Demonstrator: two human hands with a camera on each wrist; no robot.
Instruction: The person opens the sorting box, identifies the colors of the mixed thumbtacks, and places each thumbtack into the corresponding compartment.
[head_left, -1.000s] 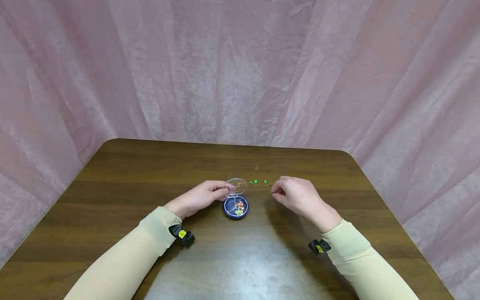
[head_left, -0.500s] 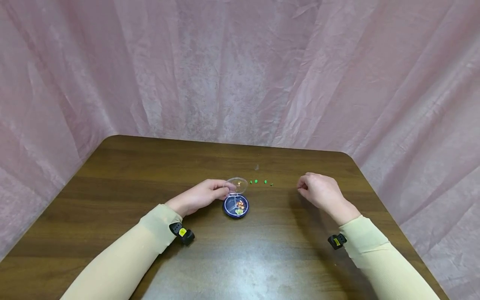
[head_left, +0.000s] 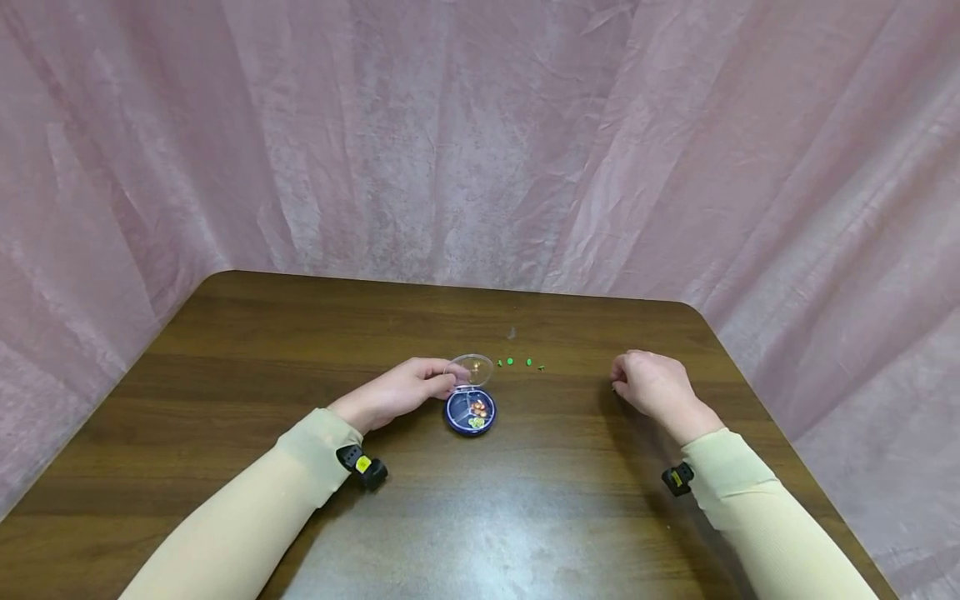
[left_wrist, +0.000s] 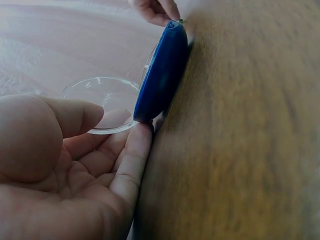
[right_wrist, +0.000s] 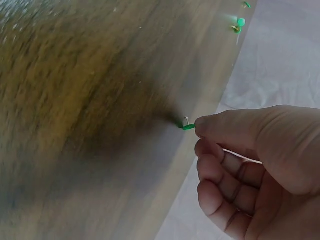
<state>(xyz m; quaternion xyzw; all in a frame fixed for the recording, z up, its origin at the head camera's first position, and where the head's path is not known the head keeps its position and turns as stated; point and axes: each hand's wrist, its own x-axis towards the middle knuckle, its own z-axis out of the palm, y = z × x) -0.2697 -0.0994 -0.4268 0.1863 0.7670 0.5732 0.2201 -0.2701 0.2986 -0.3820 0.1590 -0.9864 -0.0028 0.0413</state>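
A round blue compartment case (head_left: 470, 413) lies on the table with its clear lid (head_left: 476, 369) raised. My left hand (head_left: 408, 390) holds the case at its hinge side, thumb and fingers around the lid's edge. In the left wrist view, the lid (left_wrist: 100, 97) stands between thumb and fingers, and one fingertip touches the blue base (left_wrist: 162, 75). Dividers split the case; copper-coloured pieces lie in the right compartment, green-and-gold ones in the front. Farther right, my right hand (head_left: 654, 385) pinches a green thumbtack (right_wrist: 188, 127) by its head, pin pointing up, close over the table.
Several green thumbtacks (head_left: 528, 362) lie in a loose row between the case and my right hand. Beyond them is a small pale mark (head_left: 512, 333) on the wooden table (head_left: 322, 317). A pink curtain (head_left: 420, 150) hangs behind the table.
My right hand has moved right, away from the row of green thumbtacks, and is now low over the table's right side. The left hand and the case have stayed in place.
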